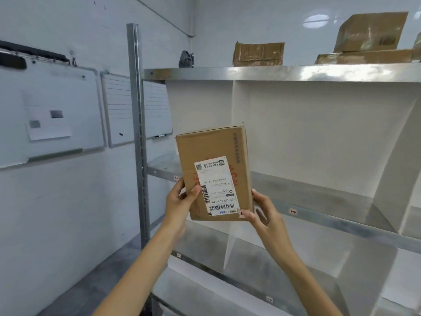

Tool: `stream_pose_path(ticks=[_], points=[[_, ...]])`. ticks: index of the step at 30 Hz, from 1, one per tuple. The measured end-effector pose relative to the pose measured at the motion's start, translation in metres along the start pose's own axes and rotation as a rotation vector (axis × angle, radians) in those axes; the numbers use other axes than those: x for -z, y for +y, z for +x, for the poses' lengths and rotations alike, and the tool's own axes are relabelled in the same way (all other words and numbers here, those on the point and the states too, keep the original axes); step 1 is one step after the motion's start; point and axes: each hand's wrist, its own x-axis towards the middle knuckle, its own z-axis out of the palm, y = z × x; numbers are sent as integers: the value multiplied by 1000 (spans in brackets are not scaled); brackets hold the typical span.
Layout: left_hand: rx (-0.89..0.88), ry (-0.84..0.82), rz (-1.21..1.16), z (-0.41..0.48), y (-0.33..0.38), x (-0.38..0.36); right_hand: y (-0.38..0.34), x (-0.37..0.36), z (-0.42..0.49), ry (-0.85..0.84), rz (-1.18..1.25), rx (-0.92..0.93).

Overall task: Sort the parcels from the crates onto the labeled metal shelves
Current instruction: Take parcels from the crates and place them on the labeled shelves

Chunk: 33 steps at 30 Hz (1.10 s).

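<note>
White walls close the room on 2 sides, with whiteboards [52, 110] on the left one; the metal shelves [273, 73] fill the right of the view. Held up in front of the middle level is the parcel [205, 147], upright, its shipping label [215, 185] facing the camera and upside down. The left hand [180, 201] grips the lower left edge, thumb pressed on the front face at the label's side, fingers behind; the right hand [264, 213] pinches the lower right corner.

Both holds sit low on a tall box, so it could likely tip away or twist out if either loosens; the inverted label could be misread, which would send it to the wrong tag [293, 211]. Tags are small and blurred here; I cannot read them.

Edges to mind: the white divider [234, 106] stands right behind the box, so a straight push would probably catch it; the steel upright post [136, 133] is near the left elbow's side; the middle shelf lip [330, 221] runs just below the hands. Room looks widest in the bay right of the divider; the top level already carries cardboard boxes [258, 54].
</note>
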Motion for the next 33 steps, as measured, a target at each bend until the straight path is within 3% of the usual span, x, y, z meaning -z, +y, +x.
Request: stream_pose_path(ticks=[8, 19, 28, 33], points=[[-78, 41, 53, 92, 9, 68, 6, -91, 82, -115, -13, 48], [-26, -152, 131, 260, 4, 141, 23, -183, 219, -98, -43, 33], [42, -232, 268, 332, -53, 158, 58, -216, 263, 32, -7, -99], [1, -251, 266, 354, -73, 162, 73, -216, 290, 103, -139, -98]])
